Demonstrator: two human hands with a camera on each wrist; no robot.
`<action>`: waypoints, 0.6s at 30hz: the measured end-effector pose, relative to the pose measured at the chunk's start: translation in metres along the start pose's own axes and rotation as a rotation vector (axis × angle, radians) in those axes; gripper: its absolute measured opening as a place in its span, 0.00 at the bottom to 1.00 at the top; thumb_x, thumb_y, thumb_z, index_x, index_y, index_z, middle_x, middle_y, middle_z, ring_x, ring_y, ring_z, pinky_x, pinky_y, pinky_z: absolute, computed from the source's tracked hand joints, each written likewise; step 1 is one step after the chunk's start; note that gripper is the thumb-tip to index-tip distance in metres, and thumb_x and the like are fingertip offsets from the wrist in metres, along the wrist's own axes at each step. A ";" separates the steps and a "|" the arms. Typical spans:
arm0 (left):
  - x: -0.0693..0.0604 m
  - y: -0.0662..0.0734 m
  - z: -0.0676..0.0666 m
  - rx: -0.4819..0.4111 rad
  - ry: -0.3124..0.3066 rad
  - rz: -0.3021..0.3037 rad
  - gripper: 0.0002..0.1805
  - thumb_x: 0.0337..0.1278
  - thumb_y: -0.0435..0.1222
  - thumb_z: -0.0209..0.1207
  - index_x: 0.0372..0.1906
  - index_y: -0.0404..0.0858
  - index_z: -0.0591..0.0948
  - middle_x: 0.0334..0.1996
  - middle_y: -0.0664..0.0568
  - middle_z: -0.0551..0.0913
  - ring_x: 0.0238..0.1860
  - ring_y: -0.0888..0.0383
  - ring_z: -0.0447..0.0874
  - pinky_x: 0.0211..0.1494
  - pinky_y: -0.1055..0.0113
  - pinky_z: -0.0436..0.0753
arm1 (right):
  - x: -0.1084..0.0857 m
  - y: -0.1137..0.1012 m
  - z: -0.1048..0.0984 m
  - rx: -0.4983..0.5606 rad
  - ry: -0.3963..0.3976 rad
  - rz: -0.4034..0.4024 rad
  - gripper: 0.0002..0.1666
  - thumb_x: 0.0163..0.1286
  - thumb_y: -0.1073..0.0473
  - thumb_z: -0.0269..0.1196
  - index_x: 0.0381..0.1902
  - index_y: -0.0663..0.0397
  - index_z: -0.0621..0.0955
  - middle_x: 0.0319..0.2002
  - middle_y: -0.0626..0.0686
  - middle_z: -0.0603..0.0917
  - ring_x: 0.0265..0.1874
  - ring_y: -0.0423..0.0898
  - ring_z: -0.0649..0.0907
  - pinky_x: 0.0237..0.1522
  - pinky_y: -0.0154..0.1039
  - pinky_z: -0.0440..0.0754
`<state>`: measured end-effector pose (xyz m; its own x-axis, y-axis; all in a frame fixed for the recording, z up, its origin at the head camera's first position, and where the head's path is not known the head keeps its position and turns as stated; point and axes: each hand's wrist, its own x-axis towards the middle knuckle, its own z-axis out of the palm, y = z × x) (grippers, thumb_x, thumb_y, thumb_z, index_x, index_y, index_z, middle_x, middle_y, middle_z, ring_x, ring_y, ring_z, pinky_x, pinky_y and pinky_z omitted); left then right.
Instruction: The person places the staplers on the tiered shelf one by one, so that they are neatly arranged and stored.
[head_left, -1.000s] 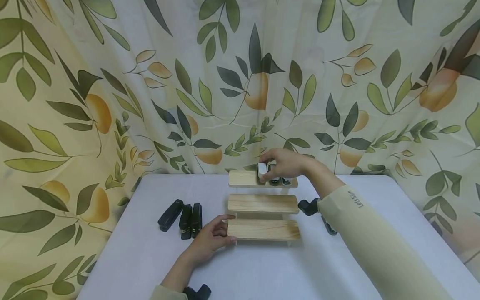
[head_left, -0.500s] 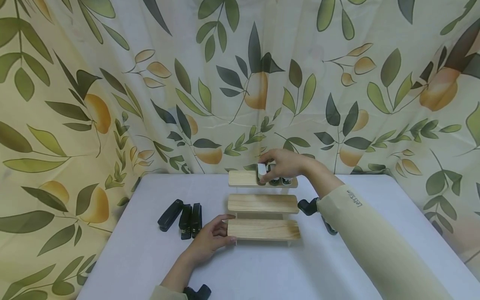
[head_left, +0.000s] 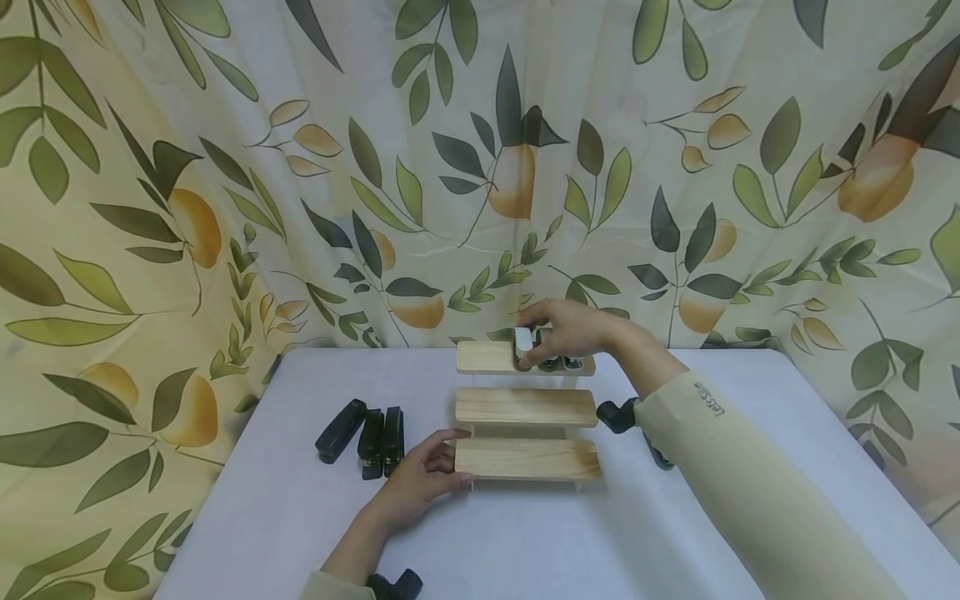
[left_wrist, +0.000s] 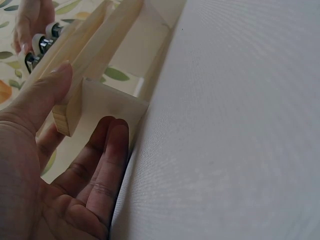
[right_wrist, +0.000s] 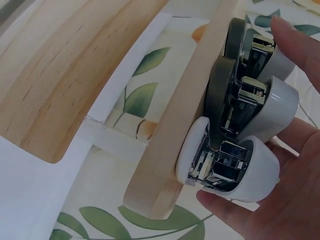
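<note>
A tiered wooden display rack [head_left: 527, 458] with white supports stands mid-table. My left hand [head_left: 420, 482] holds its lowest step by the left end; in the left wrist view the thumb [left_wrist: 52, 85] lies on the board and the fingers reach beneath, by the white support [left_wrist: 112, 97]. On the top step, three small staplers stand side by side toward the right. My right hand [head_left: 573, 327] grips the leftmost, white-topped stapler [head_left: 523, 337]. In the right wrist view the other two, the middle stapler [right_wrist: 245, 102] and the end stapler [right_wrist: 230, 165], sit close beside it, within the hand's span.
Left of the rack lie three black staplers: one angled [head_left: 341, 430], two side by side [head_left: 381, 442]. Another dark object [head_left: 660, 454] is partly hidden under the right sleeve. The table [head_left: 525, 542] has a white cloth; a leaf-patterned curtain [head_left: 465, 192] hangs behind.
</note>
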<state>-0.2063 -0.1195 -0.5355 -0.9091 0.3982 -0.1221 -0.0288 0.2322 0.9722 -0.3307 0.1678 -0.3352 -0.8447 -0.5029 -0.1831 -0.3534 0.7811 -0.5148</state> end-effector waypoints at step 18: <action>0.001 0.000 0.000 0.011 0.003 0.006 0.38 0.56 0.48 0.74 0.72 0.55 0.73 0.51 0.49 0.83 0.49 0.54 0.86 0.52 0.65 0.83 | -0.012 0.004 -0.006 0.002 0.041 -0.033 0.49 0.57 0.42 0.79 0.72 0.52 0.75 0.72 0.57 0.75 0.74 0.60 0.71 0.72 0.66 0.67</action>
<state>-0.2068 -0.1190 -0.5353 -0.9104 0.3973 -0.1157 -0.0188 0.2397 0.9707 -0.3241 0.1788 -0.3300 -0.8481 -0.5131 -0.1318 -0.3807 0.7633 -0.5219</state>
